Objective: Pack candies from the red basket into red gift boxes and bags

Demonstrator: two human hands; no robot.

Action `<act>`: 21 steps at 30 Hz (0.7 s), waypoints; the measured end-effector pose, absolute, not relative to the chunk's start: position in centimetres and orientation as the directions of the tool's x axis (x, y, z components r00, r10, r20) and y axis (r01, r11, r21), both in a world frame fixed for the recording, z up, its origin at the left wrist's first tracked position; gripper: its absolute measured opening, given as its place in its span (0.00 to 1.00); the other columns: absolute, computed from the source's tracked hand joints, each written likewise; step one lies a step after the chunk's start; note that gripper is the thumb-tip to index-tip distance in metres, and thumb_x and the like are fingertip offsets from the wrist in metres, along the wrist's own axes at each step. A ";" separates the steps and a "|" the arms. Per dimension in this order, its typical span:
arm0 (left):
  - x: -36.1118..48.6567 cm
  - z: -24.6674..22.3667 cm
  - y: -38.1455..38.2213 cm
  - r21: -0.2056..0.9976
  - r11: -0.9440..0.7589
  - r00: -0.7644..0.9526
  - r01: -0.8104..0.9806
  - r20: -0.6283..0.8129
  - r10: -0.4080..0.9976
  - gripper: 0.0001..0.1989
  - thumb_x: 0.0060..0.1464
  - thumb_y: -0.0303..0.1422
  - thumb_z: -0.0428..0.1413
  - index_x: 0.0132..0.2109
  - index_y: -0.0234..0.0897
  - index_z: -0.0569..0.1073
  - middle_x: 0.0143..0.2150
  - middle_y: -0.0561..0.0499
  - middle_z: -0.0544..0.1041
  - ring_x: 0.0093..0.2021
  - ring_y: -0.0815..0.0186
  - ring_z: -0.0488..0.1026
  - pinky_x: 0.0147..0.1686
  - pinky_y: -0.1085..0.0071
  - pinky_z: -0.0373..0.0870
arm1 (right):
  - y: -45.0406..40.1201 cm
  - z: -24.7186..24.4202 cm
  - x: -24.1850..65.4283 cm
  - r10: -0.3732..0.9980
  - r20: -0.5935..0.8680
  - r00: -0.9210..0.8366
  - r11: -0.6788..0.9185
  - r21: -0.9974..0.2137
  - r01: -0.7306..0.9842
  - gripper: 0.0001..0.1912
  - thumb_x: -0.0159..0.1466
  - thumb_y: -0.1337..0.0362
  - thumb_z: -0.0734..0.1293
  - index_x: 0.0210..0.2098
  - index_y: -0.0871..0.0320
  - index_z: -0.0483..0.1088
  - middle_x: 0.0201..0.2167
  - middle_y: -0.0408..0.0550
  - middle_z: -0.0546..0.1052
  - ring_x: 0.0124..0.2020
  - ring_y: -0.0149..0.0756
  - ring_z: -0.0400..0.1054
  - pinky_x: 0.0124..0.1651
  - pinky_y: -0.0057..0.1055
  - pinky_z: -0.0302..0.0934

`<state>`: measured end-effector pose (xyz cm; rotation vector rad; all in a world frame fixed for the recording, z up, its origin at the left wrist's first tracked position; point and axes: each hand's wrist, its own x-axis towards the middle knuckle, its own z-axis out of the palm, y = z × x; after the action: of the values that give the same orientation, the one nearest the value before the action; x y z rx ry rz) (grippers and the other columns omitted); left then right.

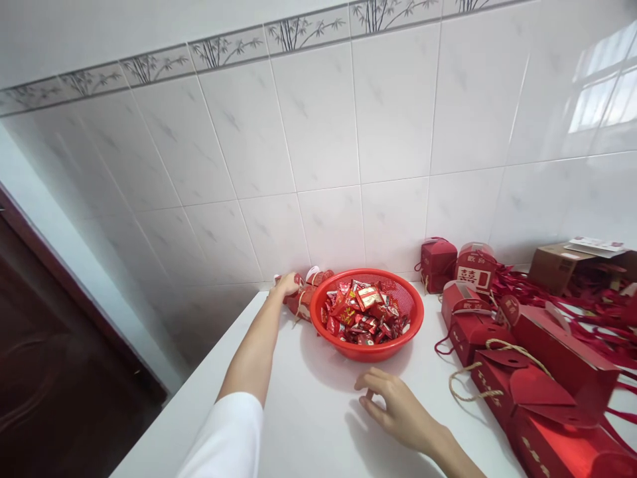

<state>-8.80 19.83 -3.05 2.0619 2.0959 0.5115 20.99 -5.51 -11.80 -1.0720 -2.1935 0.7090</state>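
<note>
At the far left corner of the table, my left hand [287, 284] is closed over a small red gift bag [299, 281], its fingertips partly hidden. More small red gift bags [304, 302] tied with twine lie under and beside it, touching or close to the basket. A round red plastic basket [365, 353] holds a heap of wrapped candies [365, 315] in red and gold. Just in front of the basket, my right hand [393, 406] hovers over the white table [303, 411]. Its fingers are slightly curled, thumb apart from the index finger, and it holds nothing.
On the right stand several red gift boxes [522, 385], some with twine handles or ribbons. Behind them are a brown cardboard box [555, 269] and a pile of dark red ribbons [597, 332]. A tiled wall [328, 226] borders the table's back; a dark door [60, 345] is left.
</note>
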 end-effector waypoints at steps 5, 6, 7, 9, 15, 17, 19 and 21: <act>-9.2 -3.9 18.1 0.303 0.201 -0.258 0.932 0.162 0.953 0.14 0.51 0.32 0.58 0.46 0.35 0.76 0.51 0.38 0.79 0.53 0.51 0.75 0.46 0.65 0.69 | -5.3 -12.3 21.0 0.816 0.255 -0.518 0.536 -0.667 0.517 0.11 0.64 0.71 0.61 0.42 0.57 0.73 0.41 0.50 0.77 0.38 0.38 0.73 0.42 0.32 0.63; -9.3 -3.9 17.5 0.304 0.228 -0.288 0.925 0.169 0.943 0.12 0.53 0.32 0.57 0.45 0.35 0.77 0.50 0.38 0.79 0.52 0.52 0.76 0.46 0.66 0.69 | -5.3 -12.3 21.0 0.816 0.255 -0.520 0.537 -0.668 0.515 0.11 0.64 0.71 0.60 0.42 0.57 0.73 0.41 0.50 0.77 0.38 0.38 0.73 0.42 0.32 0.63; -9.5 -3.9 16.9 0.309 0.251 -0.314 0.917 0.176 0.933 0.11 0.54 0.31 0.56 0.44 0.35 0.78 0.49 0.38 0.80 0.51 0.52 0.77 0.45 0.67 0.69 | -5.4 -12.3 21.1 0.814 0.256 -0.521 0.538 -0.669 0.512 0.11 0.65 0.71 0.60 0.42 0.57 0.72 0.41 0.50 0.77 0.38 0.38 0.73 0.42 0.32 0.63; -10.0 -3.5 15.7 0.327 0.289 -0.367 0.900 0.206 0.907 0.09 0.56 0.30 0.54 0.41 0.35 0.79 0.45 0.39 0.81 0.48 0.53 0.77 0.43 0.67 0.69 | -5.4 -12.3 21.1 0.810 0.264 -0.523 0.543 -0.675 0.500 0.10 0.65 0.71 0.61 0.41 0.57 0.72 0.41 0.50 0.77 0.38 0.38 0.73 0.42 0.32 0.63; -11.6 1.5 12.3 0.391 0.332 -0.481 0.858 0.390 0.785 0.17 0.63 0.35 0.45 0.46 0.36 0.78 0.45 0.41 0.81 0.46 0.55 0.76 0.42 0.68 0.68 | -5.3 -12.0 21.4 0.792 0.368 -0.487 0.582 -0.696 0.421 0.09 0.67 0.69 0.59 0.40 0.56 0.71 0.41 0.51 0.77 0.38 0.38 0.73 0.42 0.34 0.65; -11.6 4.0 10.3 0.411 0.254 -0.436 0.876 0.447 0.781 0.17 0.60 0.39 0.49 0.42 0.35 0.79 0.39 0.43 0.82 0.41 0.57 0.75 0.39 0.69 0.67 | -5.2 -11.8 21.6 0.779 0.444 -0.442 0.609 -0.704 0.366 0.09 0.68 0.67 0.59 0.39 0.57 0.71 0.40 0.51 0.77 0.37 0.37 0.73 0.41 0.33 0.65; -11.0 6.5 7.3 0.414 0.096 -0.310 0.905 0.487 0.817 0.15 0.56 0.41 0.52 0.38 0.35 0.79 0.31 0.48 0.80 0.35 0.59 0.73 0.36 0.70 0.65 | -5.1 -11.4 22.0 0.775 0.527 -0.349 0.626 -0.718 0.306 0.10 0.69 0.63 0.60 0.40 0.56 0.72 0.40 0.51 0.77 0.37 0.37 0.72 0.41 0.33 0.66; -9.5 8.3 3.3 0.388 -0.090 -0.135 0.917 0.513 0.847 0.19 0.56 0.46 0.52 0.33 0.35 0.78 0.26 0.51 0.77 0.32 0.61 0.71 0.33 0.71 0.63 | -4.8 -10.9 22.6 0.793 0.574 -0.203 0.609 -0.750 0.258 0.10 0.69 0.60 0.62 0.41 0.56 0.74 0.40 0.51 0.78 0.37 0.37 0.73 0.41 0.33 0.67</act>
<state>-9.53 3.31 8.35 2.1306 2.1854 1.1005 22.61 -4.84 -10.88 -0.8613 -1.7546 0.6181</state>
